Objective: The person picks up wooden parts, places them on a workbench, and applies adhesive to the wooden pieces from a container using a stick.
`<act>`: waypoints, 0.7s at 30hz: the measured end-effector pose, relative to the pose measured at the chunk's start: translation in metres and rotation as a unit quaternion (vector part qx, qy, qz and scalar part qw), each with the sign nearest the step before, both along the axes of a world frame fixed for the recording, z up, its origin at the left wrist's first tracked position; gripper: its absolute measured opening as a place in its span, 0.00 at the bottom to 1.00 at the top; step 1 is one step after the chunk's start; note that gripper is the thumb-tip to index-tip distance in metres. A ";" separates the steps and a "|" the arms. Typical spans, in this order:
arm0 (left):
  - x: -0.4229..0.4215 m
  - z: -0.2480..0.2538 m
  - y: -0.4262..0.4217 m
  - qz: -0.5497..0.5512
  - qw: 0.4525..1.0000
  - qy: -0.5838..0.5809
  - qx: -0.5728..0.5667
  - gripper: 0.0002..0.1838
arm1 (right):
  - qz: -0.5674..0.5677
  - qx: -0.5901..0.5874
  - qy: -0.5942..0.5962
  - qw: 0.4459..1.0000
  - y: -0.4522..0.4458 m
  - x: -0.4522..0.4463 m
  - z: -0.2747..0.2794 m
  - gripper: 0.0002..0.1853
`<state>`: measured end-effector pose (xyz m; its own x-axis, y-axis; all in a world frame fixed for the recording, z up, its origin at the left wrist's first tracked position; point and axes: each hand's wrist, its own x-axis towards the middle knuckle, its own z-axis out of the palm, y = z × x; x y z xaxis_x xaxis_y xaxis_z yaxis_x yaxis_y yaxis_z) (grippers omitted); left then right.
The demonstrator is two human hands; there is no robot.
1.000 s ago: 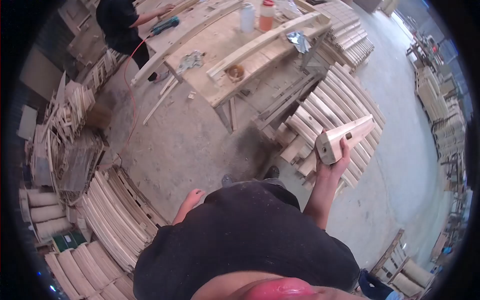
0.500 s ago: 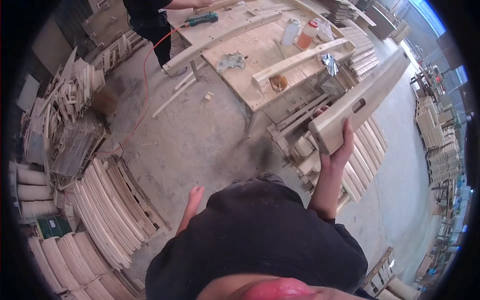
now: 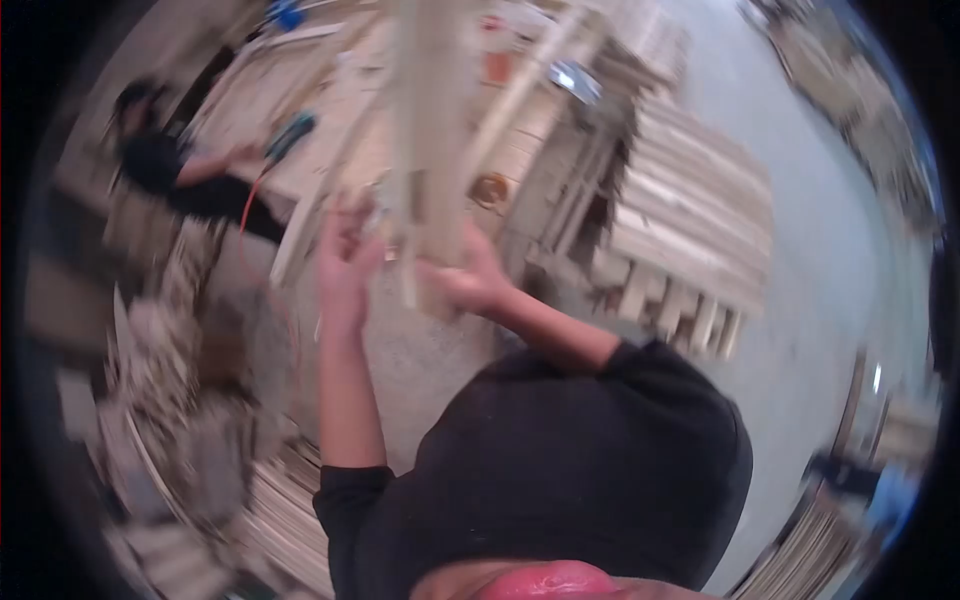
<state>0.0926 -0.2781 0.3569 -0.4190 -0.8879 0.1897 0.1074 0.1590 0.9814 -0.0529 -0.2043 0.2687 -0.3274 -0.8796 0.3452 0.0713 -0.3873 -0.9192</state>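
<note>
A long pale wooden beam (image 3: pixel 437 130) stands up in front of me, smeared by motion, its far end cut off by the top of the view. My right hand (image 3: pixel 470 278) is closed round its lower end. Just left of the beam is my left hand (image 3: pixel 350 245), raised with its fingers apart and blurred; a narrow gap seems to separate it from the wood. Behind them lies the workbench (image 3: pixel 535 130), bearing an orange-brown round dish (image 3: pixel 490 191) and an orange bottle (image 3: pixel 496 62).
Stacked wooden slats (image 3: pixel 690 200) are on the right. A co-worker (image 3: pixel 160 160) in dark clothes stands at the bench's left, one hand by a green power tool (image 3: pixel 290 138) with a red hose (image 3: pixel 248 205). Scrap wood (image 3: pixel 165 350) is piled on the left.
My view has turned, and the beam has swung from the right to the middle in my right hand. My left hand has risen from my side to beside the beam.
</note>
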 end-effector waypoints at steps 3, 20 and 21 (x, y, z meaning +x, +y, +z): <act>-0.036 0.006 -0.062 -0.080 0.993 0.018 0.083 0.46 | 0.005 -0.050 0.027 0.998 -0.041 0.007 -0.024 0.43; 0.021 -0.159 -0.173 0.111 0.945 -0.307 -0.025 0.47 | 0.235 0.340 0.260 0.873 -0.094 -0.064 -0.111 0.38; 0.035 -0.171 -0.178 0.104 0.939 -0.327 -0.023 0.48 | 0.284 0.423 0.159 0.845 -0.086 -0.076 -0.097 0.37</act>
